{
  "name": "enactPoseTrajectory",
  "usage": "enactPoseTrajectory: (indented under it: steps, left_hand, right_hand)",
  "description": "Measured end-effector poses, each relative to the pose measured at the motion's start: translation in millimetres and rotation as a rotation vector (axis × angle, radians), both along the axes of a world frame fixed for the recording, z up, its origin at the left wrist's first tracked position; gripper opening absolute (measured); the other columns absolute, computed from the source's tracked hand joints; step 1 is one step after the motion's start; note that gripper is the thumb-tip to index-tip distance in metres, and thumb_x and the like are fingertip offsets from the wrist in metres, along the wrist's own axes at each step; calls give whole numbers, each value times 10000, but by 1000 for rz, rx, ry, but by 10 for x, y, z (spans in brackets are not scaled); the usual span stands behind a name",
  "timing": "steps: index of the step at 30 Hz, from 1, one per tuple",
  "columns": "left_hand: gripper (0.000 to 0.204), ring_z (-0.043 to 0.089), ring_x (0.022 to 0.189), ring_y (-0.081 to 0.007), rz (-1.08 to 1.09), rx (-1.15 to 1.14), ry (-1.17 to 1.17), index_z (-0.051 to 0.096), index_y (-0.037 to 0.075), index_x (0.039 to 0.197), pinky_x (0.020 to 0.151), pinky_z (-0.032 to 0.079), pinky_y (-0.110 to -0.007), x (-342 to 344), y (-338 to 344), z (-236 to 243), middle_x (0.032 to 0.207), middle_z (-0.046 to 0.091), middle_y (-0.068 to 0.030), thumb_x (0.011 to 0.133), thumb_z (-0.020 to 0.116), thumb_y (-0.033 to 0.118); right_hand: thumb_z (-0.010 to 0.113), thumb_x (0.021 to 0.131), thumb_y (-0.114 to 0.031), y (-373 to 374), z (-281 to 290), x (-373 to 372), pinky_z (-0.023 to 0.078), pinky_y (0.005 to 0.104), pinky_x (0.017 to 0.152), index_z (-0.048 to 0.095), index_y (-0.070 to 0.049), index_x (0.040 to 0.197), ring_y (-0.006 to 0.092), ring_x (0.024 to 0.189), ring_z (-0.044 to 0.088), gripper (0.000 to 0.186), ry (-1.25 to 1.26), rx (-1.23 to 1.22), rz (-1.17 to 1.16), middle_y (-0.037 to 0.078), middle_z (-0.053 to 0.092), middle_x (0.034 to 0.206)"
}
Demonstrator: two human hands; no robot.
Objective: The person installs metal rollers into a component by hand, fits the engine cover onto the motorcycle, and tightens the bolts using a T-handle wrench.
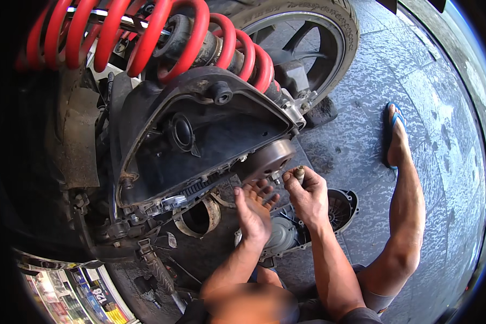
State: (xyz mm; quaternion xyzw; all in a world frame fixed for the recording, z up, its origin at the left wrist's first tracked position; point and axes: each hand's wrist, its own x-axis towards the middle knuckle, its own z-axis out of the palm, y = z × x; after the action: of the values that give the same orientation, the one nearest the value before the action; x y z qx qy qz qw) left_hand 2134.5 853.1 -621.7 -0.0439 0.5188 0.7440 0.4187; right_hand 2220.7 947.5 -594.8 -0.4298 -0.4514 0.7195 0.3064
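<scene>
Drum [274,156] dull bronze-silver; coil spring [150,40] red; housing [227,129] black; sandal [398,116] blue; floor tiles [443,116] grey, pale-mottled.

Grey floor tiles [372,227] spread beneath the right hand's grip [310,200], where a ribbed metal engine cover [283,236] lies below the fingers; well to the grip's right, a foot in a blue flip-flop [398,117] rests on the tiles.
</scene>
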Motion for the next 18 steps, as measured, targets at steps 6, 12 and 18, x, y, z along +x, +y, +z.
enactPoseTrajectory:
  steps: [6,12,18]
  left_hand:
    - [921,466,1114,-226,-134,-23,57,419,75,1340,927,434,-459,-116,164,513,1268,444,-102,794,471,815]
    - [1037,443,1218,-250,-234,32,-108,379,65,1404,1002,357,-459,-118,258,256,1342,462,-101,757,415,875]
    - [806,458,1162,-225,-117,-128,-285,452,66,1298,978,403,-482,-120,123,-18,1258,499,-94,854,415,737]
  right_hand:
    - [636,923,-130,-19,19,-9,336,198,486,642,-28,884,16,547,420,110,83,4,3,-60,545,682]
    - [655,923,-157,11,15,-3,354,199,470,643,-23,900,25,520,434,137,103,-50,17,-44,549,674]
    - [677,911,-194,40,-40,34,377,215,435,621,-31,916,58,493,464,172,209,-192,27,12,585,691]
